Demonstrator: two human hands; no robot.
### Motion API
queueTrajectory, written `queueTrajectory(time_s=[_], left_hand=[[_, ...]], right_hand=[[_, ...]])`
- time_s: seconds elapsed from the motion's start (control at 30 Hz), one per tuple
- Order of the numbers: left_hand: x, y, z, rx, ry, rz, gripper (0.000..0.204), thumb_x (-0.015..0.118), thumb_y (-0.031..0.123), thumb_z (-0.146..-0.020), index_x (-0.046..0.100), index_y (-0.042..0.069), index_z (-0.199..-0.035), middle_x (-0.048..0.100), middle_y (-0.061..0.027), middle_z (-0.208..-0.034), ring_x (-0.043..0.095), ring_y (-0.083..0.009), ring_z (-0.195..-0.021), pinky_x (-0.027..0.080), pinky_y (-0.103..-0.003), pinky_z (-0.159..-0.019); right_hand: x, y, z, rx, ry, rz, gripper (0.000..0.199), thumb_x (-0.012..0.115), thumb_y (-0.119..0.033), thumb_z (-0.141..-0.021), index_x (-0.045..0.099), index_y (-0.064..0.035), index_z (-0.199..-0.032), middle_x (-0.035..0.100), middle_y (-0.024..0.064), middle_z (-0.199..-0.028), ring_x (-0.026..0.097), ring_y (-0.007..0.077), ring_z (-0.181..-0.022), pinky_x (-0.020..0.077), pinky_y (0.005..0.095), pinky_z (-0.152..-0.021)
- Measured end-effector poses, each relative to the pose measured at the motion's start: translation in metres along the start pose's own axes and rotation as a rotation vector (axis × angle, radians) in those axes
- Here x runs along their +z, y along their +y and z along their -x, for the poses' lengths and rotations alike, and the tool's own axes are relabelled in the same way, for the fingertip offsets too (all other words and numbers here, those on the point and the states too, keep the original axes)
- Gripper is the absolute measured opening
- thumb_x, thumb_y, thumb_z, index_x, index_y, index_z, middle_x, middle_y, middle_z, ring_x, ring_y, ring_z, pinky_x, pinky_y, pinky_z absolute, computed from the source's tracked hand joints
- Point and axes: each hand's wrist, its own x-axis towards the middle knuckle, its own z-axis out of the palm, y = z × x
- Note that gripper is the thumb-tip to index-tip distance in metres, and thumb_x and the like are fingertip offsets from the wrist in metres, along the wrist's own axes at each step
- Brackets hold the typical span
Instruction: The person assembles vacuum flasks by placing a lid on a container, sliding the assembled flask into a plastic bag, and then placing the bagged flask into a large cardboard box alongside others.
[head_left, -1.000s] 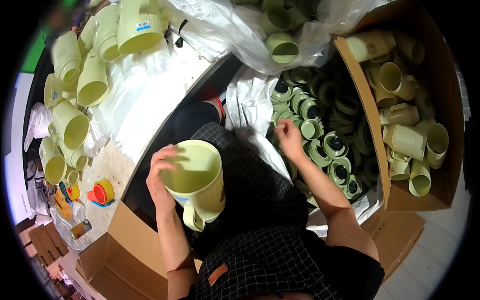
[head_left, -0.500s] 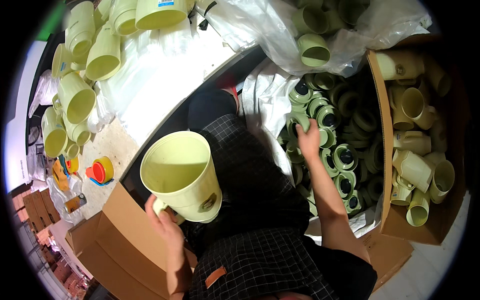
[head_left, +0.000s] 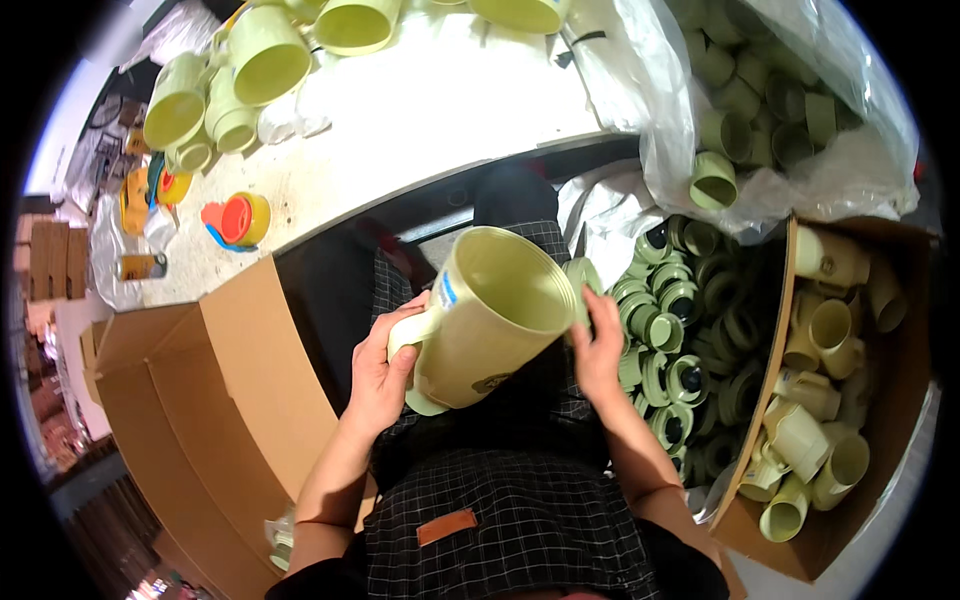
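My left hand [head_left: 378,385] is wrapped round the handle of a pale green pitcher [head_left: 475,345], held tilted over my lap with its open mouth toward the upper right. A blue sticker and a dark round mark show on its side. Close beside the pitcher's rim, my right hand [head_left: 600,350] grips a green lid [head_left: 582,274]; whether lid and rim touch I cannot tell. Just right of that hand lies a heap of green lids [head_left: 662,328], several with black centres, in a white sack [head_left: 612,212].
On the right, a cardboard box [head_left: 776,385] holds several pitchers. More fill a clear plastic bag [head_left: 655,120] behind. Pitchers [head_left: 268,60] also stand on the worktable [head_left: 385,165], near a yellow-and-red tape roll [head_left: 243,218]. An open carton [head_left: 215,420] sits at my left.
My right hand has lifted a lid out of the heap and brought it left to the pitcher's rim. The pitcher has moved right and tilted. The view has shifted too.
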Motion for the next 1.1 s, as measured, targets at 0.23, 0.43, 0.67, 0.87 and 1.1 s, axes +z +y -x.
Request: queueTrajectory(time_s=[0.23,0.43,0.67,0.87,1.1], left_hand=[[-0.011,0.005,0.007,0.025,-0.067,0.071,0.034,0.057,0.004,-0.094,0.057,0.0,-0.127,0.058,-0.0225,-0.138,0.061,-0.0343,-0.124,0.049,-0.038,-0.101],[-0.016,-0.003,0.015,-0.028,-0.062,0.146,0.03,0.057,0.012,-0.097,0.058,0.0,-0.125,0.057,-0.0201,-0.141,0.062,-0.0282,-0.121,0.048,-0.036,-0.101],[0.012,0.028,0.038,-0.1,-0.075,-0.295,0.049,0.068,0.022,-0.091,0.05,0.009,-0.135,0.044,-0.0171,-0.153,0.068,-0.0357,-0.104,0.057,-0.041,-0.084],[-0.037,-0.021,0.013,0.053,0.016,0.094,0.044,0.065,0.016,-0.092,0.053,0.005,-0.133,0.068,-0.0208,-0.117,0.068,-0.0367,-0.105,0.057,-0.042,-0.086],[-0.009,-0.004,0.035,0.011,0.074,-0.216,0.061,0.069,0.018,-0.088,0.044,0.004,-0.142,0.06,-0.0211,-0.132,0.066,-0.0389,-0.107,0.054,-0.042,-0.088]], right_hand=[[-0.033,-0.105,-0.088,-0.667,-0.412,-0.293,0.059,0.085,-0.032,-0.072,0.07,-0.0024,-0.121,0.06,0.0079,-0.093,0.057,0.0222,-0.081,0.0454,0.0334,-0.072],[-0.031,-0.098,-0.07,-0.613,-0.432,-0.269,0.054,0.08,-0.037,-0.078,0.071,-0.0008,-0.118,0.059,0.0075,-0.087,0.055,0.0227,-0.077,0.0439,0.0327,-0.069],[-0.021,-0.124,-0.067,-0.3,-0.382,-0.069,0.043,0.073,-0.025,-0.087,0.068,0.0019,-0.12,0.06,0.0088,-0.089,0.055,0.0202,-0.079,0.0457,0.0315,-0.074],[-0.031,-0.161,-0.065,-0.779,-0.531,0.134,0.054,0.068,-0.037,-0.089,0.063,0.0013,-0.127,0.059,0.013,-0.095,0.058,0.0282,-0.086,0.0479,0.0354,-0.078],[-0.021,-0.172,-0.071,-0.487,-0.513,0.077,0.046,0.063,-0.028,-0.093,0.062,0.005,-0.126,0.056,0.013,-0.091,0.056,0.0266,-0.084,0.0467,0.0353,-0.079]])
